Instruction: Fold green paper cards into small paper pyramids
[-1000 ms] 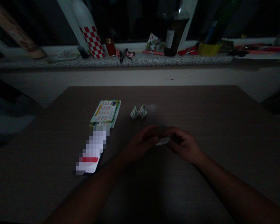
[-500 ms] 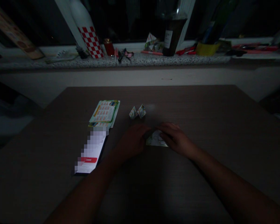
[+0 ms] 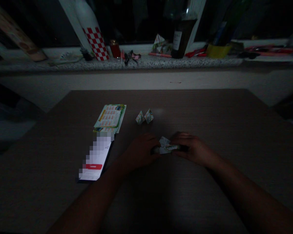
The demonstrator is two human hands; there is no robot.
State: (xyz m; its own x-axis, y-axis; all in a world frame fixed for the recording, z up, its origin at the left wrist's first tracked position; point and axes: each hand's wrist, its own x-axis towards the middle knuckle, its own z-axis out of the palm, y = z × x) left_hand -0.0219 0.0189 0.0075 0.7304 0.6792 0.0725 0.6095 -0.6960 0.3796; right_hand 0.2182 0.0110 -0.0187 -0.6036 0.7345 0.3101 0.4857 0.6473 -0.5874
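Observation:
A small printed paper piece (image 3: pixel 166 146) lies partly folded on the dark wooden table (image 3: pixel 210 110), one flap lifted. My left hand (image 3: pixel 141 152) pinches its left end with curled fingers. My right hand (image 3: pixel 192 149) pinches its right end. Two finished little paper pyramids (image 3: pixel 144 116) stand just beyond my hands. The room is dim and fine detail of the fingers is hard to see.
A stack of printed sheets (image 3: pixel 110 117) lies to the left, with a lit phone (image 3: pixel 96 159) in front of it. The stone windowsill (image 3: pixel 117 63) behind holds a checkered bottle (image 3: pixel 94 34), a dark bottle (image 3: pixel 180 35), a small red jar (image 3: pixel 115 48) and several small items.
A second ago both hands held the paper lifted between them. Half a second ago they pressed it flat on the table. Now they pinch its ends and a flap stands up.

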